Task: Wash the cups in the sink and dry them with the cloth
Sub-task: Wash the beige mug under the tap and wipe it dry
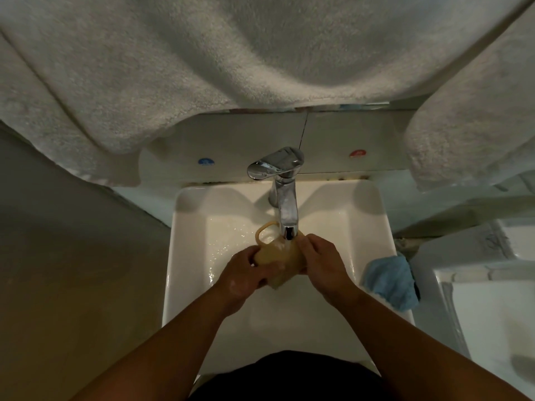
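Left hand (246, 277) and right hand (324, 264) are both gripping the tan cup (278, 256) under the running tap (285, 198) (blue cloth (390, 280) lying at the sink (191, 227) right edge).

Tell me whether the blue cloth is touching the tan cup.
Apart. The head view shows the blue terry cloth draped on the white sink's right rim, while the tan handled cup is held mid-basin, with the right hand between them.

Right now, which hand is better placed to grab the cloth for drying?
Probably the right hand. The blue cloth lies on the sink rim on its side. The left hand is across the basin and can go on holding the cup.
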Demonstrator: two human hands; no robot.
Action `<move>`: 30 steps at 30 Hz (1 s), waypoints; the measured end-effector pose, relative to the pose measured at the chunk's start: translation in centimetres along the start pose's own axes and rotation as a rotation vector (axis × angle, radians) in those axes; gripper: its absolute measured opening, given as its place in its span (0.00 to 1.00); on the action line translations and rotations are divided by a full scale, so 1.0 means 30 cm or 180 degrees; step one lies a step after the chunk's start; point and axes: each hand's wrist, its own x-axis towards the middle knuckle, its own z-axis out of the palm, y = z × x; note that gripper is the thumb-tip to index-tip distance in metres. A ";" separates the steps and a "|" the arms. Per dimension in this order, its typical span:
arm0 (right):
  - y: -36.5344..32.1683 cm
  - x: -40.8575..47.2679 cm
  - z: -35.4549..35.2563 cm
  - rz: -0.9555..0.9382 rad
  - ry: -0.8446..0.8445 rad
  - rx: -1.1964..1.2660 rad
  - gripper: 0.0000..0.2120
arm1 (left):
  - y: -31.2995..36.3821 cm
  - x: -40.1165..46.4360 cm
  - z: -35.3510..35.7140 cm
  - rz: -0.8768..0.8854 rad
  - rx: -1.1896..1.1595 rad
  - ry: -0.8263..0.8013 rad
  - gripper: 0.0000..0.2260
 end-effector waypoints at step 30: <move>-0.038 -0.009 0.006 -0.0294 -0.0143 -0.0719 0.09 | -0.018 -0.005 0.005 0.0145 0.0359 0.0268 0.33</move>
